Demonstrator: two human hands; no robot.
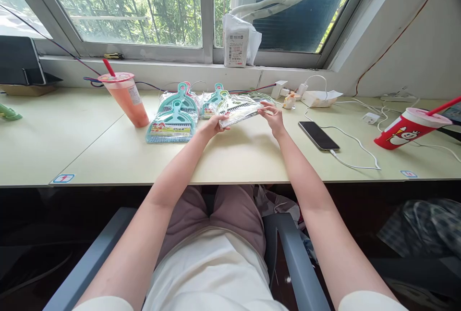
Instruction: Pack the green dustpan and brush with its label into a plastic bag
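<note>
You hold the wrapped packet out in front of you over the table, and with it as the clock's centre and you at six, your left hand pinches its near corner at about eight o'clock, thumb on top, while your right hand nips the film with the fingertips at about three. Whether its underside touches the table cannot be told. Expect it to be light, with a fairly stiff plastic body inside and softer bristles along one side; the glossy clear film will probably slide and crinkle, so take hold where firm plastic lies beneath, not by loose film alone, and avoid crushing the bristles. Similar turquoise packets lie at nine o'clock, overlapping, with another packet close by at ten. The pale, smooth table has a bare stretch at six. Farther out at nine, a drink cup stands with its straw; between three and four lies a phone on its cable, and beyond it a red cup. At twelve, a white-wrapped package sits on the sill before the window, which lets in daylight.
</note>
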